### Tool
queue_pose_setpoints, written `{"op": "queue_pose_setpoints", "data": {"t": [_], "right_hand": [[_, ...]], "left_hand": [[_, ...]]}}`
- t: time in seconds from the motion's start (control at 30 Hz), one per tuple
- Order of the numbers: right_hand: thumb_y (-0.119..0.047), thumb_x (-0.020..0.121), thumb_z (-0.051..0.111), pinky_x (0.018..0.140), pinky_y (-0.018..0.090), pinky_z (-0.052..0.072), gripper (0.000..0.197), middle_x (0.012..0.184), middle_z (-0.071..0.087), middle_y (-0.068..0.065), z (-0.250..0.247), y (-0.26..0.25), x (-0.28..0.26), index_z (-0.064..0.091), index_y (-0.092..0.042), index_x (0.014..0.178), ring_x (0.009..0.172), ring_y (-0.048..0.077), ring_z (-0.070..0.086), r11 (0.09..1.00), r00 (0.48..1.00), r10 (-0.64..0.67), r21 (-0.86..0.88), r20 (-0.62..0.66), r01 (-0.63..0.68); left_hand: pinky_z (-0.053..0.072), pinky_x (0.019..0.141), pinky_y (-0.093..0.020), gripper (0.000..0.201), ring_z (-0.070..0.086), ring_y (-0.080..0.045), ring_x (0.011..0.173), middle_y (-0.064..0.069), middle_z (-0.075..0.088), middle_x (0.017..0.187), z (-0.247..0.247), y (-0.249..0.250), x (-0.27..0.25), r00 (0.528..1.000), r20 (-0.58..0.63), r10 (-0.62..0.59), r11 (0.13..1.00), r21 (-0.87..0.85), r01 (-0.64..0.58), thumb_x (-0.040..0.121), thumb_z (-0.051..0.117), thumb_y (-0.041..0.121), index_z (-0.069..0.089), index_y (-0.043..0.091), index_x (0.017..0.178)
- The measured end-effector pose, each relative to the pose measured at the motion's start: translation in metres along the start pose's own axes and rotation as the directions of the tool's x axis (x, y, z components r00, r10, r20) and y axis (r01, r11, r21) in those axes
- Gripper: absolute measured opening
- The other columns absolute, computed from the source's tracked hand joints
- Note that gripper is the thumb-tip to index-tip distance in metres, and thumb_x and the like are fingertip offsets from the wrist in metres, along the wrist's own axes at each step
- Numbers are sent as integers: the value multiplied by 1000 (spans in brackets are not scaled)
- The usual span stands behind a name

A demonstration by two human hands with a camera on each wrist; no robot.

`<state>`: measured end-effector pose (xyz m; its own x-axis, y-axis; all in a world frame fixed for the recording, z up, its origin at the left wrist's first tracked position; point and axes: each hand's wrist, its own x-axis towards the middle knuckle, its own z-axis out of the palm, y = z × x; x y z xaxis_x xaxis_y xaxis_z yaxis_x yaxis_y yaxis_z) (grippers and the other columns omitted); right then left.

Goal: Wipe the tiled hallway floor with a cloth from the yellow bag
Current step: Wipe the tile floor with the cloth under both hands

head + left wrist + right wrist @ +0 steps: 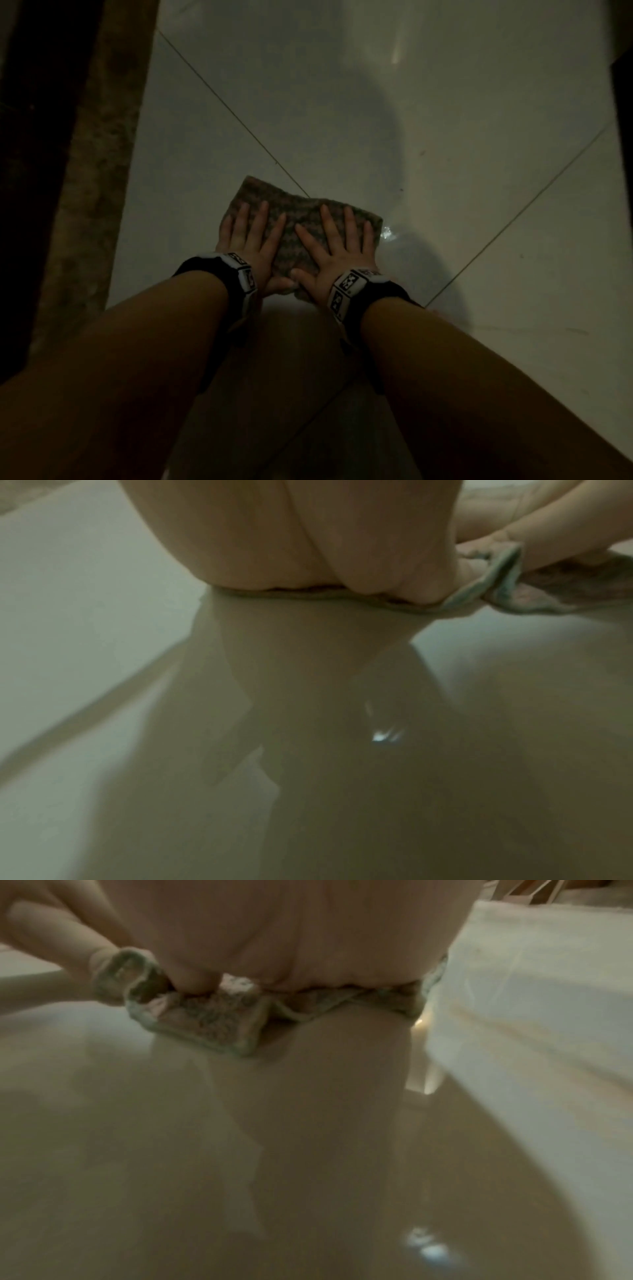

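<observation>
Fig.: we see left hand (pixel 251 240) & right hand (pixel 337 246) flat, fingers spread, pressing cloth (pixel 294 219) on tiled floor (pixel 376 102); brown mat (pixel 92 171) w/ dark edge at left.

Left hand (pixel 251 240) and right hand (pixel 337 245) side by side, fingers spread flat, palms pressing down, forearms extended

The cloth (pixel 301 219) lies on the tiled floor (pixel 445 137), over a grout line (pixel 222 102). The left hand (pixel 251 246) rests on its left part, the right hand (pixel 337 253) on its right, thumbs touching at the cloth's near edge. A rug (pixel 92 164) lies left of the cloth, along the floor's edge.
</observation>
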<state>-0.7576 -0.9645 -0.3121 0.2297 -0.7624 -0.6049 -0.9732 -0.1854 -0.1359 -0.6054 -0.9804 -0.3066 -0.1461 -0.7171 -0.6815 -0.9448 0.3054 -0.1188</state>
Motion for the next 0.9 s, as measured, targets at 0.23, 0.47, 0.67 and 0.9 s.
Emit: {"op": "queue_pose_setpoints", "data": {"t": [0.23,0.47,0.67,0.9], "right_hand": [[-70,86,24,110,54,-23,72,155,-30,-4,-30,15,47,-11,-48,144,141,32,-31,997,997,-53,-52,-49,50],[-70,86,25,110,53,-23,70,157,-25,-7,-49,39,71,-9,-50,144,143,29,-27,995,992,-85,-66,-89,79],[-70,86,25,111,51,-20,71,157,-24,-7,-65,78,87,-10,-49,144,144,28,-25,992,990,-88,-96,-113,78],[-69,87,27,115,47,-16,72,158,-23,-5,-70,124,85,-9,-47,145,145,29,-22,1000,990,15,-21,-143,-19]], "left_hand": [[-4,118,-52,107,-18,-39,145,-14,-26,156,-25,-9,34,997,-40,-73,996,-47,71,79,38,73,-24,19,147],[-5,118,-51,103,-18,-38,145,-12,-27,156,-42,1,54,984,-46,-170,976,-145,162,79,32,75,-23,20,148],[-4,118,-51,100,-15,-38,146,-12,-23,158,-61,30,73,973,-119,-200,963,-209,172,81,30,73,-22,20,148],[-5,118,-52,98,-17,-38,146,-10,-25,157,-87,65,100,980,-155,-124,978,-186,94,82,30,73,-21,22,148]]}}
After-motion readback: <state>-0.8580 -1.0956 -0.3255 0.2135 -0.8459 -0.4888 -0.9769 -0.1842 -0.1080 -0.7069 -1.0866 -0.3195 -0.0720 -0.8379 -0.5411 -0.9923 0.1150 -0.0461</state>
